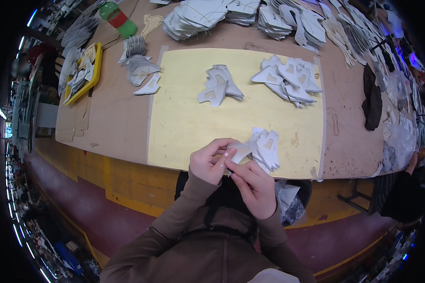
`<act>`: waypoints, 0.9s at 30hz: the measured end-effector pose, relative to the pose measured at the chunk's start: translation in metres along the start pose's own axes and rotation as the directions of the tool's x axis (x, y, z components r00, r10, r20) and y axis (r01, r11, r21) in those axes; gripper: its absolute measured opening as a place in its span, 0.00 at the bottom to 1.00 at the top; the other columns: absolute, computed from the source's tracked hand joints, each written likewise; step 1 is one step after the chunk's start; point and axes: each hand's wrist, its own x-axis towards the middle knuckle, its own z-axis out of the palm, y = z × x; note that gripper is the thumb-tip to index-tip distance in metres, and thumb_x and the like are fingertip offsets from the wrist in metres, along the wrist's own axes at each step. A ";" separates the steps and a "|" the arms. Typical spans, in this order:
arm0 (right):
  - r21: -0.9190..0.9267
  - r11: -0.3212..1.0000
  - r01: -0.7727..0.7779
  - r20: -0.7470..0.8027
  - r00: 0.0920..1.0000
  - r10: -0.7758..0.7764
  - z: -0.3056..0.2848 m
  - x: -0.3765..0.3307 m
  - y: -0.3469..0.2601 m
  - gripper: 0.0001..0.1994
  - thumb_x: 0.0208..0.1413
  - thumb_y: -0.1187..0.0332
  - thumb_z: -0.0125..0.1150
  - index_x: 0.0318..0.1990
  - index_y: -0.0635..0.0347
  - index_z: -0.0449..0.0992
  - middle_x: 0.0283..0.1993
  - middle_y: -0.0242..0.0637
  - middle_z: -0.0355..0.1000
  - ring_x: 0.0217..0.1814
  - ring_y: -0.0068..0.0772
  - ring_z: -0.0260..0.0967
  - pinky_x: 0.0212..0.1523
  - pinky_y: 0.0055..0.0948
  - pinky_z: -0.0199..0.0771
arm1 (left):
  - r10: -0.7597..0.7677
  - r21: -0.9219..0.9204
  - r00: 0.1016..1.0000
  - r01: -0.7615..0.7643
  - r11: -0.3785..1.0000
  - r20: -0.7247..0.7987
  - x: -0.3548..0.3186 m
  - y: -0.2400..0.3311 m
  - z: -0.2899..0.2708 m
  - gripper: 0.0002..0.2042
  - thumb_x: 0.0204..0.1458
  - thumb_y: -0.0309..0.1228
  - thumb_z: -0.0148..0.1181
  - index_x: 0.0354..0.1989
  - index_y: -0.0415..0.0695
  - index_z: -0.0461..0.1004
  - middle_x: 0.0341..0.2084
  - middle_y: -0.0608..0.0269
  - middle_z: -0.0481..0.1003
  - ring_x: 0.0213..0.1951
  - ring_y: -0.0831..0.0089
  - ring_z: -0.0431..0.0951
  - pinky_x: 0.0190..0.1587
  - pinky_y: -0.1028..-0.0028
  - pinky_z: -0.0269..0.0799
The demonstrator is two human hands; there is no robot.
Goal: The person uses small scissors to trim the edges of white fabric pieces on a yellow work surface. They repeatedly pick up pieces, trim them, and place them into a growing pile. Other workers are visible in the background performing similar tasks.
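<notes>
In the lower centre, the left hand (pixel 208 161) and right hand (pixel 254 186) held a pale cut piece (pixel 241 152) in a narrow fingertip grip, beside a loose stack (pixel 267 152) on the worktop (pixel 113 101)'s yellow sheet (pixel 184 127).

I'm in a factory workshop: stacks of cut pieces (pixel 193 20) lie toward my worktable's (pixel 115 118) far edge, a filled yellow tray (pixel 97 66) sits by its left edge, and strip lights (pixel 32 18) glow beyond.
</notes>
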 end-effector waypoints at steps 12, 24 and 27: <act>0.368 0.913 -0.178 -0.325 0.895 0.305 -0.011 -0.014 -0.002 0.22 0.47 0.79 0.69 0.53 0.62 0.76 0.33 0.31 0.67 0.29 0.16 0.62 0.28 0.18 0.60 | 0.017 -0.107 0.977 0.006 0.994 0.211 -0.002 0.006 -0.003 0.11 0.56 0.21 0.60 0.46 0.31 0.74 0.39 0.57 0.77 0.40 0.77 0.79 0.39 0.79 0.78; 0.498 0.859 -0.118 -0.567 0.705 0.426 -0.076 -0.052 0.036 0.04 0.56 0.78 0.62 0.39 0.66 0.77 0.30 0.23 0.66 0.28 0.12 0.57 0.29 0.14 0.54 | 0.145 0.048 0.983 -0.151 0.987 0.111 0.007 -0.008 -0.009 0.08 0.54 0.17 0.53 0.41 0.35 0.74 0.41 0.54 0.76 0.44 0.71 0.76 0.49 0.72 0.70; 0.485 0.852 -0.199 -0.541 0.697 0.471 -0.083 -0.061 0.038 0.06 0.55 0.78 0.62 0.41 0.66 0.77 0.29 0.22 0.65 0.28 0.11 0.56 0.29 0.13 0.53 | 0.351 0.080 0.920 -0.369 0.926 0.173 0.014 -0.015 -0.020 0.09 0.52 0.17 0.52 0.40 0.36 0.75 0.39 0.55 0.76 0.43 0.70 0.76 0.48 0.72 0.71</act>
